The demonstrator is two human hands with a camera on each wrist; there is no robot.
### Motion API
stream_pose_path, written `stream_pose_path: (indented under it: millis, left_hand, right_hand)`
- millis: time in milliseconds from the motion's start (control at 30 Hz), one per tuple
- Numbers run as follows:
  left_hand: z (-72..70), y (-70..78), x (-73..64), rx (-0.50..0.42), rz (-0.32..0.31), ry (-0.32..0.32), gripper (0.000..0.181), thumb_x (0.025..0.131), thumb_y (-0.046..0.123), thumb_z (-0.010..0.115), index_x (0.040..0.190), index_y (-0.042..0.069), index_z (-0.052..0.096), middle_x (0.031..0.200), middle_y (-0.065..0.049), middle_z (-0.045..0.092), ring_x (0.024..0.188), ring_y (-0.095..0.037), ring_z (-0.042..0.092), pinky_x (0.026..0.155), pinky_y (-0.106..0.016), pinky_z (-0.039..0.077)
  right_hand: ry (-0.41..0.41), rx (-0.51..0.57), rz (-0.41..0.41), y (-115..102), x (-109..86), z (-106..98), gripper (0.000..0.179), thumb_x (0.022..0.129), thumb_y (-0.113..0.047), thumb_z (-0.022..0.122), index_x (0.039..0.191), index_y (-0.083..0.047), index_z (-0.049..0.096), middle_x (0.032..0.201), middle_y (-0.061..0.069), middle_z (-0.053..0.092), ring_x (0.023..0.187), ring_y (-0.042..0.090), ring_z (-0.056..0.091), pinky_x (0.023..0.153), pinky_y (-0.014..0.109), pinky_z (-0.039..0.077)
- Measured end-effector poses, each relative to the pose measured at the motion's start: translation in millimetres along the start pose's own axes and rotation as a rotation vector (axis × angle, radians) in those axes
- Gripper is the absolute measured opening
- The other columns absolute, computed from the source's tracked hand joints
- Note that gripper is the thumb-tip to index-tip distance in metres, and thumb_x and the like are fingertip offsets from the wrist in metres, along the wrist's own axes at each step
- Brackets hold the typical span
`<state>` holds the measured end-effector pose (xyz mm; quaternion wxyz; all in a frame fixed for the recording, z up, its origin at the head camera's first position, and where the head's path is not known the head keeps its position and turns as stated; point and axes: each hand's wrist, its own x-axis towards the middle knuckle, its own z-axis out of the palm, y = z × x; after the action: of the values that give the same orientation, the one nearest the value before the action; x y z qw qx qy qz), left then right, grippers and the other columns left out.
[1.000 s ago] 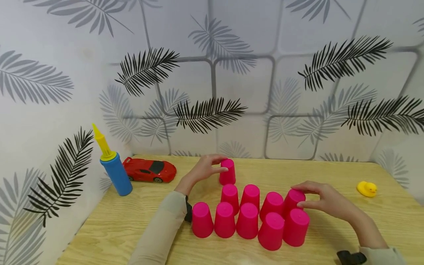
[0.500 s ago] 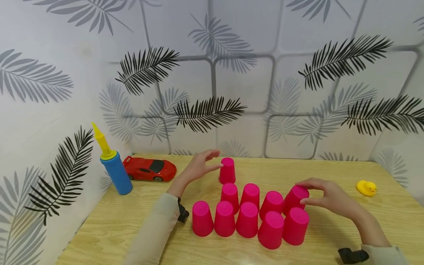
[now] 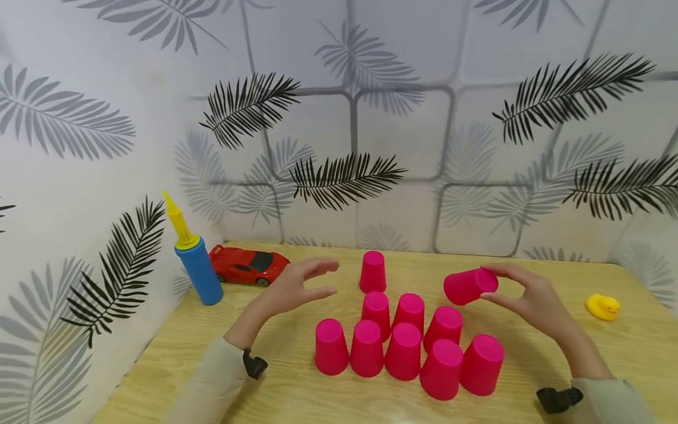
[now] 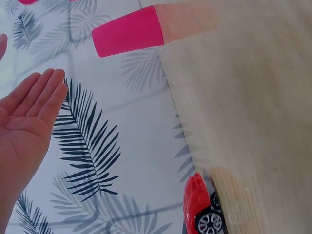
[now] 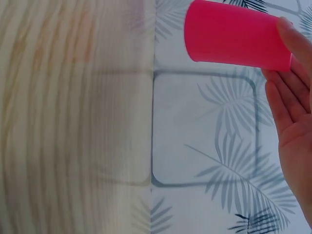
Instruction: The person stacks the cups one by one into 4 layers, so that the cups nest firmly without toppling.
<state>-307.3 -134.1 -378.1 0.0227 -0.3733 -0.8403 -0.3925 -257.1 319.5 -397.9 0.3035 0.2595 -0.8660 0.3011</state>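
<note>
Between thumb and fingers, my right hand [image 3: 535,297] pinches a pink cup [image 3: 468,286] near its closed base, and the cup is tipped on its side above the table. The right wrist view shows the same tilted cup [image 5: 236,35] with the thumb pressed on it. My left hand [image 3: 290,288] is held in the air with fingers spread, apart from everything. Nearest to it, a lone pink cup [image 3: 373,272] stands upside down at the back. In front of that, several more upside-down pink cups [image 3: 366,348] stand in two rows.
On the left a red toy car [image 3: 248,265] sits behind a blue and yellow hand pump [image 3: 199,271] standing upright. A yellow rubber duck [image 3: 602,307] lies at the right of the wooden table [image 3: 296,400]. A leaf-patterned wall rises behind the table's back edge.
My right hand has lifted its cup out of the back row and tipped it sideways. My left hand has let go of the rear cup and drawn back to the left.
</note>
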Motion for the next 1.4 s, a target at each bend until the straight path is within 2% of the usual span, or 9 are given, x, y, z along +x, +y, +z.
stream_pose_path:
  millis: [67, 200, 367, 633, 767, 933, 1000, 1167, 1400]
  left_hand:
    - [-1.7, 4.9, -13.1, -0.002, 0.004, -0.029, 0.057, 0.087, 0.019, 0.075, 0.137, 0.004, 0.053, 0.135, -0.012, 0.061, 0.128, -0.026, 0.057, 0.11, -0.036, 0.046]
    - [-1.5, 12.2, -34.1, -0.001, 0.013, -0.086, 0.062, 0.084, 0.022, 0.077, 0.138, 0.005, 0.051, 0.136, -0.01, 0.06, 0.128, -0.026, 0.056, 0.11, -0.039, 0.046]
    - [4.0, 16.1, -46.2, 0.019, 0.018, -0.146, 0.065, 0.082, 0.028, 0.079, 0.137, 0.005, 0.052, 0.134, -0.008, 0.061, 0.125, -0.024, 0.058, 0.108, -0.038, 0.048]
    - [11.4, 15.0, -55.6, 0.057, 0.031, -0.171, 0.059, 0.082, 0.029, 0.079, 0.131, 0.006, 0.055, 0.125, -0.009, 0.065, 0.117, -0.024, 0.063, 0.103, -0.035, 0.053]
    - [13.6, 13.8, -58.0, 0.068, 0.025, -0.18, 0.056, 0.083, 0.03, 0.078, 0.129, 0.005, 0.058, 0.125, -0.009, 0.066, 0.114, -0.022, 0.064, 0.101, -0.033, 0.054]
    - [15.7, 15.4, -58.6, 0.061, 0.004, -0.191, 0.053, 0.084, 0.033, 0.077, 0.128, 0.008, 0.059, 0.125, -0.005, 0.066, 0.114, -0.019, 0.064, 0.099, -0.035, 0.055]
    - [16.0, 15.4, -59.1, 0.053, 0.0, -0.19, 0.051, 0.084, 0.032, 0.077, 0.127, 0.009, 0.06, 0.123, -0.004, 0.066, 0.112, -0.018, 0.065, 0.098, -0.036, 0.055]
    - [15.8, 15.7, -60.8, 0.029, 0.003, -0.18, 0.048, 0.083, 0.026, 0.078, 0.125, 0.009, 0.063, 0.12, -0.006, 0.069, 0.108, -0.017, 0.068, 0.096, -0.038, 0.057]
    - [14.3, 13.7, -61.6, 0.002, -0.012, -0.166, 0.049, 0.083, 0.025, 0.078, 0.126, 0.008, 0.063, 0.12, -0.007, 0.069, 0.108, -0.017, 0.068, 0.095, -0.038, 0.057]
  right_hand:
    - [0.015, 0.018, 0.0, 2.3, 5.2, 8.0, 0.06, 0.062, 0.003, 0.087, 0.118, -0.003, 0.067, 0.107, 0.003, 0.071, 0.103, -0.021, 0.051, 0.091, -0.004, 0.039]
    - [0.017, 0.051, 0.01, 7.4, 15.6, 24.5, 0.059, 0.063, 0.002, 0.087, 0.119, -0.004, 0.067, 0.108, 0.007, 0.07, 0.104, -0.02, 0.051, 0.091, -0.004, 0.039]
    - [-0.032, 0.083, 0.044, 11.3, 26.5, 39.0, 0.054, 0.07, -0.005, 0.086, 0.12, -0.007, 0.067, 0.109, 0.011, 0.069, 0.102, -0.019, 0.051, 0.09, -0.004, 0.039]
    - [-0.136, 0.125, 0.05, 15.9, 46.1, 64.3, 0.049, 0.076, -0.014, 0.084, 0.121, -0.008, 0.066, 0.112, 0.009, 0.071, 0.103, -0.016, 0.053, 0.09, -0.001, 0.041]
    - [-0.202, 0.122, 0.036, 16.8, 52.8, 75.1, 0.049, 0.077, -0.017, 0.083, 0.122, -0.01, 0.066, 0.113, 0.007, 0.071, 0.103, -0.004, 0.06, 0.091, 0.007, 0.047]
    - [-0.231, 0.114, 0.005, 17.3, 60.2, 86.3, 0.049, 0.076, -0.017, 0.084, 0.12, -0.01, 0.067, 0.113, 0.005, 0.072, 0.102, 0.015, 0.067, 0.09, 0.016, 0.053]
    - [-0.245, 0.117, -0.019, 16.8, 63.9, 90.9, 0.048, 0.076, -0.017, 0.084, 0.12, -0.01, 0.067, 0.113, 0.006, 0.072, 0.102, 0.021, 0.068, 0.089, 0.024, 0.056]
    - [-0.284, 0.123, -0.083, 15.0, 71.9, 99.2, 0.048, 0.075, -0.014, 0.084, 0.12, -0.007, 0.066, 0.112, 0.008, 0.072, 0.1, 0.026, 0.069, 0.086, 0.046, 0.058]
    - [-0.351, 0.105, -0.09, 9.4, 87.0, 103.7, 0.049, 0.077, -0.011, 0.082, 0.122, -0.003, 0.065, 0.112, 0.011, 0.072, 0.101, 0.029, 0.07, 0.087, 0.05, 0.057]
